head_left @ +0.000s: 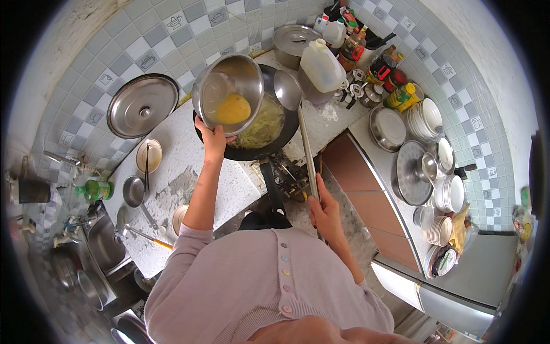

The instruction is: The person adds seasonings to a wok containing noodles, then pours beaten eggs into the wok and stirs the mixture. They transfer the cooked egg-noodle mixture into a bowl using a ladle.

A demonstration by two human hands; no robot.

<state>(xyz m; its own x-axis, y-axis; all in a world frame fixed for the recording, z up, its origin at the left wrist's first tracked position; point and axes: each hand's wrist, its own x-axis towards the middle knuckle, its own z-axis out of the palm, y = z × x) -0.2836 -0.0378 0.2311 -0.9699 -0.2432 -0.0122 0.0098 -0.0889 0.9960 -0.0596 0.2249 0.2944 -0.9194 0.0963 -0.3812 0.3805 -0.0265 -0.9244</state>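
My left hand (213, 138) grips the near rim of a stainless steel bowl (204, 103), which is tilted above the left side of a black wok (291, 124). Yellow liquid like beaten egg (234, 109) lies inside the bowl. Pale green shredded food in liquid (264, 122) covers the wok's bottom. Closed around a long metal handle, my right hand (325, 210) holds a ladle (288, 89) whose bowl rests over or against the wok's right rim; contact is unclear. The wok's black handle (270, 185) points toward me.
A gas burner (292, 178) sits beneath the wok. Behind it stand a lidded pot (296, 41), a plastic jug (322, 66) and several sauce bottles. Left are a bowl with chopsticks (149, 155), a saucepan (134, 192) and a sink (107, 243). Stacked plates (449, 193) line the right counter.
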